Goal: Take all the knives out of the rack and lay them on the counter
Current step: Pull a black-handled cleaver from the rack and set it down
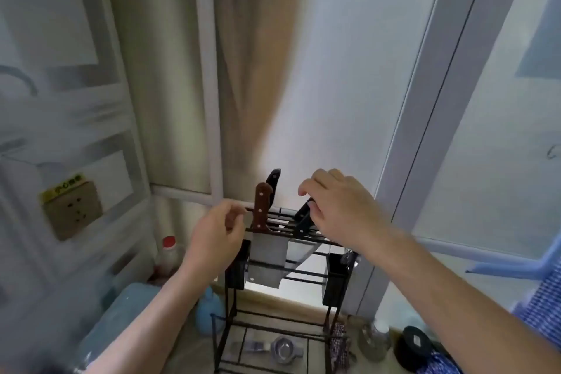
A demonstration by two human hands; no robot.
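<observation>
A black wire knife rack (306,241) stands on the counter below a window. A cleaver with a brown riveted handle (261,206) hangs in its left slot, its wide blade (267,261) showing below the top rails. Behind it rises a black-handled knife (273,181). Further right, another black-handled knife (302,215) leans in the rack. My right hand (340,209) curls over that handle, thumb and fingers touching it. My left hand (217,231) rests at the rack's left end, fingertips on the top rail, holding no knife.
On the counter under the rack lie a metal squeezer (283,349) and a small glass jar (375,340); a black round lid (413,343) sits to the right. A red-capped bottle (168,255), a blue figure (209,313) and a teal box (121,319) crowd the left. A wall socket (73,211) is on the left wall.
</observation>
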